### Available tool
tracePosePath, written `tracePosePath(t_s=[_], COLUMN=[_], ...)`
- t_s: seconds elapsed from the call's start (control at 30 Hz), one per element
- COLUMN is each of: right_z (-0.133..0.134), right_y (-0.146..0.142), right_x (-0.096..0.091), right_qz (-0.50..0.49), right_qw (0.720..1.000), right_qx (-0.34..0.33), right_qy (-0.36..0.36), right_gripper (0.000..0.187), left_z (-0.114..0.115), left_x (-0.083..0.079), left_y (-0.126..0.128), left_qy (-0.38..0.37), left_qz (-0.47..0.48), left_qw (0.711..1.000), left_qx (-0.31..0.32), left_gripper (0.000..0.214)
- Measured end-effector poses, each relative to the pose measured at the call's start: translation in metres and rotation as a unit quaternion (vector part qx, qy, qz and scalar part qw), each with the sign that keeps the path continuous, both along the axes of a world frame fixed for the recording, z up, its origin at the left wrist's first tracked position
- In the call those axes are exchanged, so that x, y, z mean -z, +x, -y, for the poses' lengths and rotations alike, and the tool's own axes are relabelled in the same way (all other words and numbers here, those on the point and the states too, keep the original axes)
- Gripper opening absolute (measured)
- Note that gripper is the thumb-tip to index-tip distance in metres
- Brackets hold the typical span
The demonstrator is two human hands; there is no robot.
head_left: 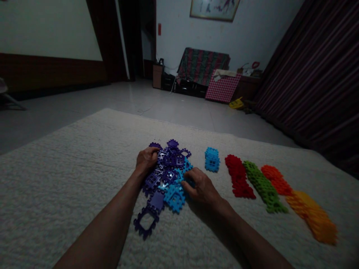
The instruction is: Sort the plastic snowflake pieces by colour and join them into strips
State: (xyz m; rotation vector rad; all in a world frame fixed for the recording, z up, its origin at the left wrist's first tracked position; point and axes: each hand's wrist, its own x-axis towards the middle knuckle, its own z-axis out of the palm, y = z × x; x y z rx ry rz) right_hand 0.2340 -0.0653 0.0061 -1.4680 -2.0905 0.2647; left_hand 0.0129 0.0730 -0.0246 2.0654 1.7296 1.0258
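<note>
A loose pile of purple interlocking plastic tiles (156, 200) with toothed edges lies in front of me, several with window-like openings. Mixed into its right side are blue interlocking tiles (175, 198). My left hand (146, 160) rests at the pile's left edge, fingers curled in against the purple tiles; what they grip is hidden. On the right side, my right hand (200, 185) has its thumb and fingers bent around a blue tile, partly covered by the hand.
Right of the pile stand a small blue stack (212, 160) and rows of red tiles (238, 175), green tiles (263, 185), orange tiles (276, 179) and yellow tiles (314, 215). All lie on a cream quilted mat (84, 157). Beyond are a tiled floor, covered furniture and a dark curtain (303, 82).
</note>
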Motion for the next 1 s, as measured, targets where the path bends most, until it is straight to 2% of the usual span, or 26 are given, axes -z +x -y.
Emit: tracePosePath(t_s=[0.1, 0.17, 0.3, 0.4, 0.47, 0.7, 0.9, 1.0], right_z=[0.000, -0.002, -0.008, -0.011, -0.013, -0.014, -0.010, -0.007], right_y=[0.004, 0.006, 0.004, 0.001, 0.001, -0.002, -0.005, -0.005], right_x=[0.001, 0.003, 0.007, 0.005, 0.003, 0.003, 0.005, 0.007], right_qz=[-0.031, -0.049, -0.056, -0.016, 0.009, -0.012, -0.020, -0.009], right_qw=[0.999, 0.998, 0.997, 0.998, 0.997, 0.995, 0.999, 1.000], right_qx=[-0.034, -0.019, 0.014, 0.009, 0.004, 0.018, -0.016, -0.023], right_qy=[-0.012, -0.015, -0.042, -0.058, -0.072, -0.098, -0.026, -0.017], right_gripper=[0.011, 0.015, 0.010, 0.033, 0.040, 0.033, 0.017, 0.025], left_z=[0.000, 0.000, 0.001, 0.001, 0.001, 0.004, 0.004, 0.004], left_x=[0.000, 0.000, -0.002, -0.002, -0.002, -0.005, -0.005, -0.005], left_y=[0.000, 0.000, 0.001, 0.001, 0.001, 0.002, 0.002, 0.002], left_qy=[-0.003, -0.006, -0.004, 0.004, 0.004, 0.004, 0.003, 0.000], left_qz=[0.004, 0.003, -0.009, -0.015, -0.016, -0.015, -0.015, -0.016], left_qw=[1.000, 1.000, 1.000, 1.000, 1.000, 1.000, 1.000, 1.000], left_qx=[0.002, 0.003, 0.001, 0.005, 0.004, 0.002, -0.002, -0.002], left_gripper=[0.036, 0.037, 0.037, 0.037, 0.037, 0.037, 0.037, 0.037])
